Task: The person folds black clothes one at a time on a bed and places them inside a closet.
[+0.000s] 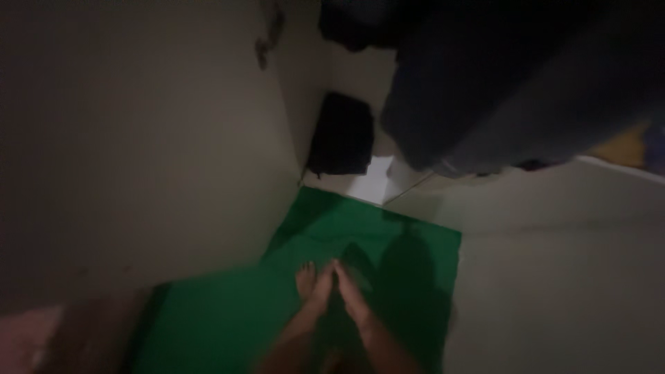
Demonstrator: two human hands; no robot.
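Observation:
The picture is dim and blurred. Neither of my hands shows in it. At the bottom middle, two bare limbs end side by side on a green mat (228, 312) on the floor. By their shape and the small toes they look like my own feet (332, 287), pointing away from me. They cast a dark shadow on the mat to their right.
A pale wall (138, 138) fills the left side and meets a corner, where a black bag (341, 135) stands. Bulky dark blue fabric (512, 76) hangs across the upper right. Pale floor (554, 277) lies to the right of the mat, and something brownish (90, 332) sits at the lower left.

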